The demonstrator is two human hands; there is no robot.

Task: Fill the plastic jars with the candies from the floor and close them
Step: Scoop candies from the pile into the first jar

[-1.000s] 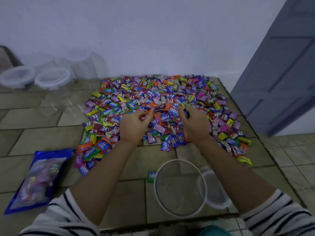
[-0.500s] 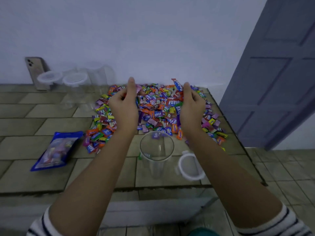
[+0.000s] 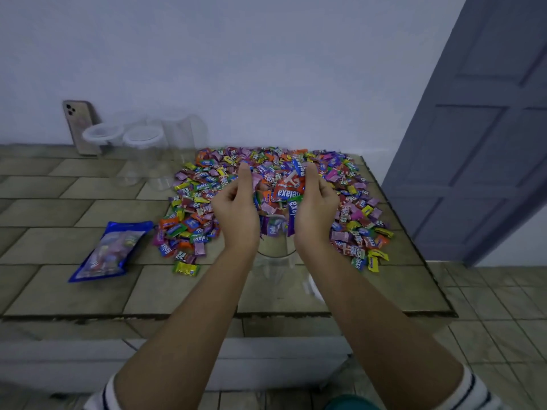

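While bright wrapped candies (image 3: 288, 192) are being clasped between left hand (image 3: 236, 208) and right hand (image 3: 315, 205) above an apparently open clear plastic jar (image 3: 275, 261), spillage past its rim is being risked.

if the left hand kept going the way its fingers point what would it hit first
Probably the far edge of the candy pile, then the wall. The left hand, cupping a handful of candies with the right hand, points away from the person; its height is unclear.

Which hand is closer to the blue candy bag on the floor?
Left. The left hand is to the right of the blue candy bag; the right hand is even farther right.
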